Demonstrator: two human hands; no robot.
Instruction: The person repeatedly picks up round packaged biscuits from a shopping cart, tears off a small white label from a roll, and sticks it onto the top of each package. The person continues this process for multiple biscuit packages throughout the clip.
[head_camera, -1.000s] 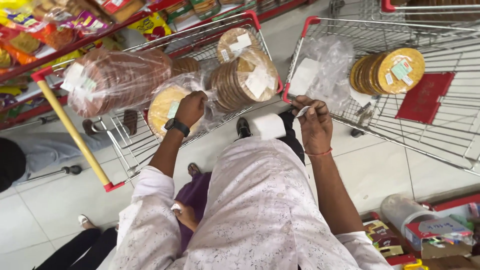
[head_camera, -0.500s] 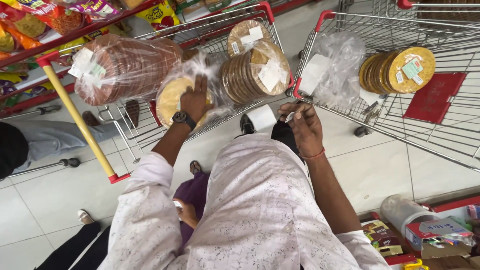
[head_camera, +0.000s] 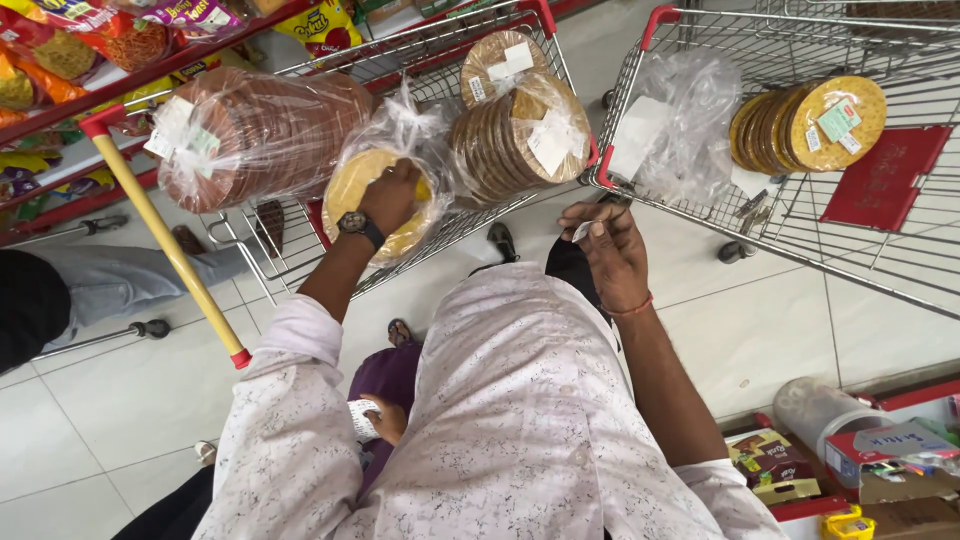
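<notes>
My left hand (head_camera: 387, 195), a watch on its wrist, is closed on a clear bag of yellow flat discs (head_camera: 362, 180) that leans on the near side of the left shopping cart (head_camera: 300, 235). My right hand (head_camera: 605, 245) hovers between the two carts and pinches a small white label (head_camera: 581, 231) in its fingertips. Beside the yellow bag sit a large bag of brown discs (head_camera: 255, 135) and a wrapped stack of tan discs (head_camera: 520, 130) with white labels.
The right cart (head_camera: 700, 215) holds a stack of golden discs (head_camera: 810, 125), a loose clear bag (head_camera: 680, 120) and a red flap (head_camera: 880, 180). Snack shelves run along the upper left. Another person in purple (head_camera: 385, 375) stands below me. Boxes and a jar (head_camera: 815, 410) lie at lower right.
The white label roll seen at my right hand is out of sight; only a small label shows in the fingers. My left hand stays on the yellow bag.
</notes>
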